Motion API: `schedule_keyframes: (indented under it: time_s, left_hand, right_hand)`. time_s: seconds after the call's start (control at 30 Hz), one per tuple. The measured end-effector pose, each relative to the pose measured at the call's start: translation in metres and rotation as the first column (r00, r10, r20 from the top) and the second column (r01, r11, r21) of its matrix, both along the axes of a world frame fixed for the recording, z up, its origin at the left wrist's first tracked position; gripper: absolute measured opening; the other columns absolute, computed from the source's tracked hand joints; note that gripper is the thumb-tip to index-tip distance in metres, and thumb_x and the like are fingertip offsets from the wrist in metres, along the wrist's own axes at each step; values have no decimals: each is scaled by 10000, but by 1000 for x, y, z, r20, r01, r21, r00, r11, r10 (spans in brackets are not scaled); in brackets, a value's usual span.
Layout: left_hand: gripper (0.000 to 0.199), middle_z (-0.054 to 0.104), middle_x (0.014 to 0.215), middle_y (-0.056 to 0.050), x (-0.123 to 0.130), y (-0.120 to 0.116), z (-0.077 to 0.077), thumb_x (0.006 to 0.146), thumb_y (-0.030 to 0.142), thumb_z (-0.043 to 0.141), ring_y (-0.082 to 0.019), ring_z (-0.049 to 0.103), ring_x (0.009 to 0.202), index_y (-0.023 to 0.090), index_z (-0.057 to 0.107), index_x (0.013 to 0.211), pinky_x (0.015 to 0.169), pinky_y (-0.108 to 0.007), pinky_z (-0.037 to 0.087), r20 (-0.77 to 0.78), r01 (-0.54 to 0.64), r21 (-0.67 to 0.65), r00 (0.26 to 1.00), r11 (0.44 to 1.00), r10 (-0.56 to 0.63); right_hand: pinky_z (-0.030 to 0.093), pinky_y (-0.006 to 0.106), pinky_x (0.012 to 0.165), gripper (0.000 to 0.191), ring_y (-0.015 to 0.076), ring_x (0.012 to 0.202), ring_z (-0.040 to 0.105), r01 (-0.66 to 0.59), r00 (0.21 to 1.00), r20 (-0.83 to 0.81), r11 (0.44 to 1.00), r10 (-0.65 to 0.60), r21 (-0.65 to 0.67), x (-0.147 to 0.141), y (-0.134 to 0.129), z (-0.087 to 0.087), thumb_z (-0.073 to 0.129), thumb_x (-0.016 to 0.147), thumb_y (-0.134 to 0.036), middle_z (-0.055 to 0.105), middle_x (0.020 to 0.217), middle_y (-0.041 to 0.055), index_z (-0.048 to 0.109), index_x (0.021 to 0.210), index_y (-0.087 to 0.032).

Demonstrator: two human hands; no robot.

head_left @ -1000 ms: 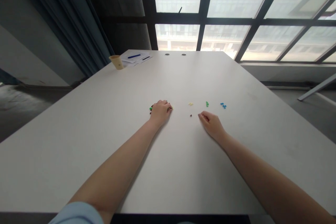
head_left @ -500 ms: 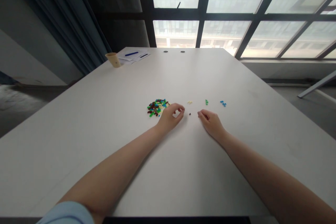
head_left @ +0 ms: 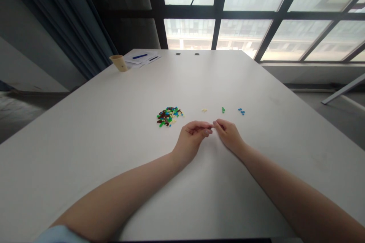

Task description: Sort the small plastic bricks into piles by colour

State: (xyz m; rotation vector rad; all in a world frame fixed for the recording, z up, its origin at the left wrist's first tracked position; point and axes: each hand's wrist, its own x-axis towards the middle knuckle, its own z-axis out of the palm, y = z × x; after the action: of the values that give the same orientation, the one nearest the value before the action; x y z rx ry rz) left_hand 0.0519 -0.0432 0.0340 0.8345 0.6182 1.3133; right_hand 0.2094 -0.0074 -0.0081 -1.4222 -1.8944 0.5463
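Near the middle of the white tabletop, the left hand and right hand are nearly fingertip to fingertip. Each has thumb and fingers close together; whether either pinches a brick cannot be told. To the person's left lies a mixed pile of small bricks. Just beyond the hands sit separate yellow bricks, green bricks and blue bricks.

You can't tell what, if anything, your left fingers or right fingers hold: too small; your sleeve is cropped below.
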Motion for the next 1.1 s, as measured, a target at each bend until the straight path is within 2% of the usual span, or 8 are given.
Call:
schedule_keyframes:
  time_s: [0.2, 0.53, 0.6, 0.67, 0.73, 0.8, 0.93, 1.1]
  left_hand:
    - [128, 682, 742, 28, -4, -6, 19, 598, 136, 742, -65, 602, 666, 221, 670, 660, 678, -198, 502, -11, -63, 148, 998, 987, 66]
    - [117, 659, 764, 18, -6, -6, 21, 609, 161, 736, -84, 597, 716, 217, 648, 662, 723, -235, 492, -62, -133, 211, 987, 968, 149]
    - [112, 647, 770, 16, -6, -1, 16, 611, 172, 735, -86, 586, 721, 214, 646, 665, 714, -235, 480, -84, -133, 223, 984, 966, 155]
    - [105, 628, 767, 17, -8, 6, 6, 610, 175, 735, -85, 570, 731, 208, 644, 653, 691, -221, 460, -126, -112, 244, 981, 963, 146]
    - [103, 605, 744, 19, -10, 17, -8, 603, 185, 739, -83, 553, 730, 195, 640, 629, 671, -210, 437, -191, -76, 241, 974, 968, 124]
    - [127, 591, 708, 20, -13, 28, -23, 585, 219, 751, -84, 537, 709, 181, 636, 620, 677, -216, 423, -243, -36, 172, 967, 984, 77]
    - [195, 591, 703, 19, -15, 39, -40, 558, 286, 765, -81, 517, 675, 170, 632, 640, 677, -225, 410, -208, 53, 4, 977, 999, -51]
    - [174, 587, 711, 17, -13, 39, -42, 567, 266, 761, -82, 517, 696, 161, 635, 625, 685, -224, 395, -222, 125, 31, 968, 992, -115]
  right_hand:
    - [242, 244, 515, 373, 98, 514, 359, -8, 1000, -1, 1000, 8, 8, 0, 0, 0, 362, 868, -378, 378, 511, -34, 416, 556, -181]
    - [304, 251, 530, 326, 116, 527, 424, -10, 1000, -18, 1000, 10, 4, 0, -2, 3, 380, 867, -350, 476, 542, -19, 566, 667, -172]
    - [344, 257, 567, 276, 127, 571, 457, 13, 999, -42, 995, -9, 99, 0, -3, 4, 406, 865, -335, 500, 581, -10, 597, 748, -175]
    - [384, 273, 633, 204, 141, 643, 488, 35, 997, -82, 964, -14, 265, 0, -6, 8, 458, 850, -312, 526, 642, 1, 612, 874, -182]
    - [406, 294, 692, 181, 148, 690, 505, 8, 994, -102, 908, 39, 418, -2, -10, 12, 517, 827, -281, 546, 684, 9, 612, 957, -197]
    - [418, 308, 714, 174, 148, 702, 516, -59, 989, -91, 867, 119, 495, -4, -15, 16, 558, 810, -256, 572, 707, 12, 629, 966, -221]
    - [430, 322, 710, 162, 150, 700, 522, -94, 987, -69, 875, 144, 475, -10, -20, 16, 588, 799, -279, 595, 721, 18, 669, 938, -259]
    - [428, 324, 702, 141, 151, 702, 518, -43, 991, -93, 900, 92, 433, -14, -20, 10, 574, 810, -292, 576, 705, 21, 692, 879, -258]
